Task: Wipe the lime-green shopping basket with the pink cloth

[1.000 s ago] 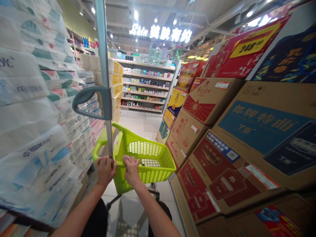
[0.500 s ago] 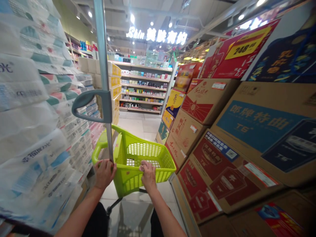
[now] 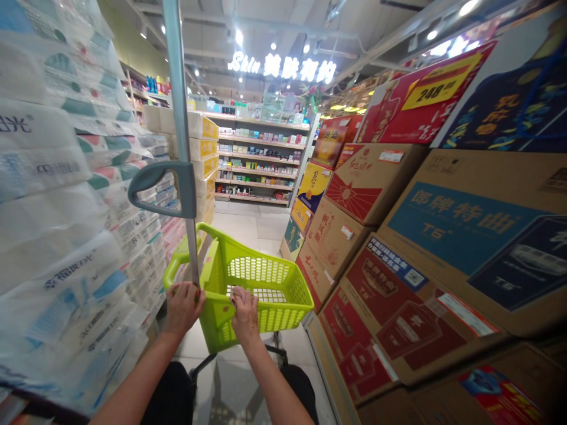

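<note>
A lime-green plastic shopping basket cart [image 3: 274, 307] with perforated sides stands in front of my knees. My left hand [image 3: 182, 310] is closed around its near rim, at the left corner beside the foot of a metal pole [image 3: 178, 88]. A grey loop handle [image 3: 188, 189] sits partway up this pole. Bunched in the fingers of my right hand [image 3: 246, 319] is a small pinkish cloth [image 3: 240, 293], which touches the near rim. My fingertips on both hands are partly hidden.
Stacked tissue packs [image 3: 57, 236] wall the left side. Cardboard cartons [image 3: 443, 224] rise close on the right. Yellow-ended boxes [image 3: 208, 147] stand beyond the pole. A tiled aisle [image 3: 248, 221] leads to shelves of small goods [image 3: 259, 159] at the back.
My right hand has slid left along the near rim with the cloth, closer to my left hand. My left hand stays at the corner. My right knee shows more.
</note>
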`<state>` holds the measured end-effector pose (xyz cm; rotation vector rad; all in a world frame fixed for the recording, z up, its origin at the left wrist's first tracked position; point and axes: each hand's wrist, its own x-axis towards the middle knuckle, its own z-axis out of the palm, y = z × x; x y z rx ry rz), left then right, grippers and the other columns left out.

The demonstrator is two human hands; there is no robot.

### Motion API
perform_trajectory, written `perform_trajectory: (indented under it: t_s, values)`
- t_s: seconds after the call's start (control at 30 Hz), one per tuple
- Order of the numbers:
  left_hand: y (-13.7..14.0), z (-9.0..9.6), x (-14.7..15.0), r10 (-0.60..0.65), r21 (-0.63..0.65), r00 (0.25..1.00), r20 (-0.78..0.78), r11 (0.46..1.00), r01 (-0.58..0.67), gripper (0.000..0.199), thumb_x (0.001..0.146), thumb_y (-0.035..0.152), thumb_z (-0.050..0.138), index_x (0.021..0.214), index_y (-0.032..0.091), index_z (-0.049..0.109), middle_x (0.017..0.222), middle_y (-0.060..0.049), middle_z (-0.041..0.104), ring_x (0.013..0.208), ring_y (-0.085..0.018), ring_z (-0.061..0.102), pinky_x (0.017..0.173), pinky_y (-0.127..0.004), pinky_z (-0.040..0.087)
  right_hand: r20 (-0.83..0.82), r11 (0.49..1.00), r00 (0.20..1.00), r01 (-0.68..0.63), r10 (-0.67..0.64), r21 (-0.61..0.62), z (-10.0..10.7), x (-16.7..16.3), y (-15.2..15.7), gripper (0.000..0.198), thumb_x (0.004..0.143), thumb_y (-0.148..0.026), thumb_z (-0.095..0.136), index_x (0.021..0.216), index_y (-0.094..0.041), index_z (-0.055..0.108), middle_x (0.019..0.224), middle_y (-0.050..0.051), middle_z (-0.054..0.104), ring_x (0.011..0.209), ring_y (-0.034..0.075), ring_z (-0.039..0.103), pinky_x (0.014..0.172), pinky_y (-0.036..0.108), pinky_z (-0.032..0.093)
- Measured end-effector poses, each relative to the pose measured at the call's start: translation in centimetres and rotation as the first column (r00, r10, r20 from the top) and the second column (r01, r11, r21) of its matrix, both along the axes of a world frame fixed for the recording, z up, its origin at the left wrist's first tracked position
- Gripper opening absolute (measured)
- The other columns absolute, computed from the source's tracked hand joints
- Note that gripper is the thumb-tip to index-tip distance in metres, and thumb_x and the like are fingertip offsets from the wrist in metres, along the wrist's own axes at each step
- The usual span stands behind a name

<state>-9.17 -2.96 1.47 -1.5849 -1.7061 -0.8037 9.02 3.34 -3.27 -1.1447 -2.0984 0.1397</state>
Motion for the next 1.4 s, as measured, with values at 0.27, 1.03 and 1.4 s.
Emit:
perform_trajectory:
  t_s: [0.27, 1.03, 1.4]
  values:
    - [0.3, -0.5, -2.2, 0.006, 0.049, 1.0, 0.003, 0.999, -0.007, 0.017, 0.083, 0.026, 0.056, 0.071, 0.024, 0.045, 0.07, -0.001, 0.054, 0.076, -0.021, 0.053, 0.092, -0.042, 0.036, 0.129, 0.943, 0.94, 0.325, -0.315, -0.07, -3.0, 10.2, 5.1, 0.035, 0.085, -0.008, 0.046, 0.105, -0.023, 0.071, 0.107, 0.011, 0.059, 0.087, 0.024, 0.045, 0.078, 0.033, 0.036]
    - [2.9, -2.0, -2.8, 0.098, 0.044, 0.992, 0.079, 0.994, -0.102, 0.011, 0.087, 0.03, 0.045, 0.08, 0.022, 0.047, 0.078, -0.007, 0.053, 0.09, -0.028, 0.053, 0.1, -0.049, 0.034, -0.049, 0.903, 0.902, 0.429, -0.43, -0.022, -5.3, 9.5, 3.7, 0.043, 0.077, -0.001, 0.041, 0.105, -0.018, 0.069, 0.113, 0.014, 0.056, 0.094, 0.026, 0.047, 0.085, 0.038, 0.037]
    - [1.5, -1.6, -3.7, 0.067, -0.001, 0.998, -0.016, 0.998, -0.067, 0.015, 0.088, 0.034, 0.049, 0.082, 0.021, 0.048, 0.082, -0.008, 0.055, 0.093, -0.027, 0.052, 0.098, -0.046, 0.035, 0.018, 0.908, 0.917, 0.398, -0.399, -0.128, -6.0, 17.8, 6.7, 0.036, 0.085, -0.01, 0.045, 0.107, -0.021, 0.07, 0.111, 0.01, 0.059, 0.096, 0.023, 0.048, 0.088, 0.033, 0.035]
